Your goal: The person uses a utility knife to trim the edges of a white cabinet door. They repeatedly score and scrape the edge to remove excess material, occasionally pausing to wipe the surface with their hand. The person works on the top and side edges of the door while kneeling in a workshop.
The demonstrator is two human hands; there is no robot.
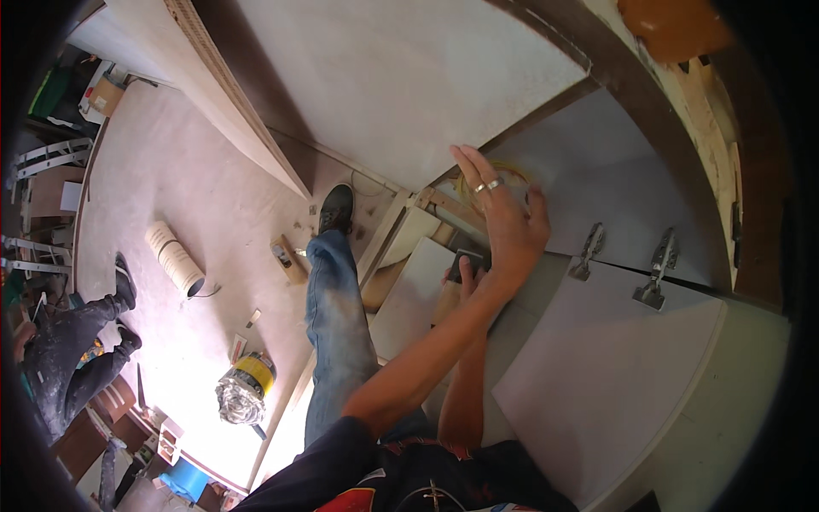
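Note:
My left hand [508, 213] is raised before the pale panels, fingers stretched out and apart, a ring on one finger. It holds nothing that I can see. Behind its fingers lies a loop of yellow cord or tubing [512, 166]. My left forearm crosses over the right one. Lower down, my right hand [467, 280] is closed around a small dark rectangular object [474, 258], its kind unclear and partly hidden by the left arm. To the right, two silver cabinet hinges [587, 253] are fixed along the edge of a pale door panel [610, 341].
On the dusty board to the left are a cream cylinder [175, 258], a wooden hand plane [288, 260] and a bright, foil-wrapped work lamp [246, 388]. A curved panel [247, 102] stands at upper left. Another person's legs [77, 367] show at far left.

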